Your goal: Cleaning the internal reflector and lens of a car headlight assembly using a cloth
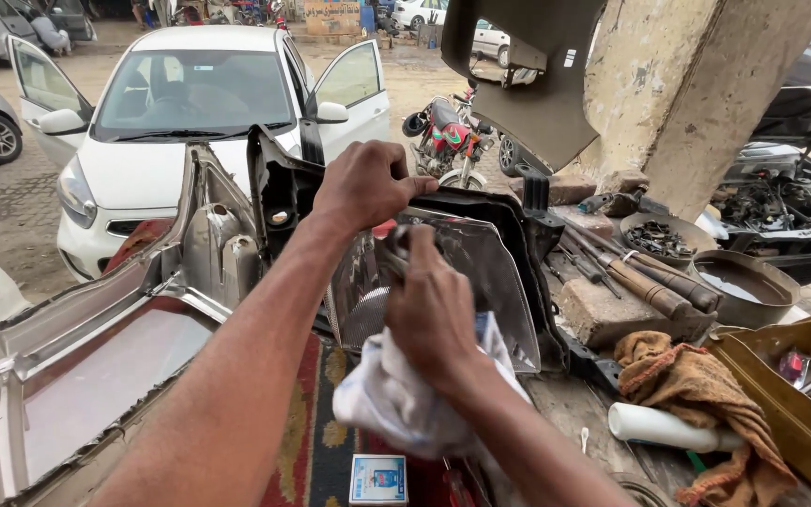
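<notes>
A person's left hand [368,183] closes over the top edge of a car headlight [481,272] stood upright on a cluttered outdoor table [593,413], while the right hand [429,310], fingers bunched around a white cloth [396,399], presses against the clear lens. The headlight sits at the centre of the table, its black plastic housing ribbed and angular, its lens smooth, curved and hazy over a silvery reflector. The lamp balances on its lower edge, so it looks liable to tip or slide if the steadying grip loosens under the rubbing pressure; grit caught in the cloth could scratch the lens. Just left lies a bare metal body panel [96,366], dull grey with sharp-looking pressed edges close to the forearm. To the right, wooden-handled tools [654,282] rest on a rough stone block [612,314], beside a crumpled brown rag [687,380] and a white tube [654,424]. A white car [161,141] stands behind, doors open.
</notes>
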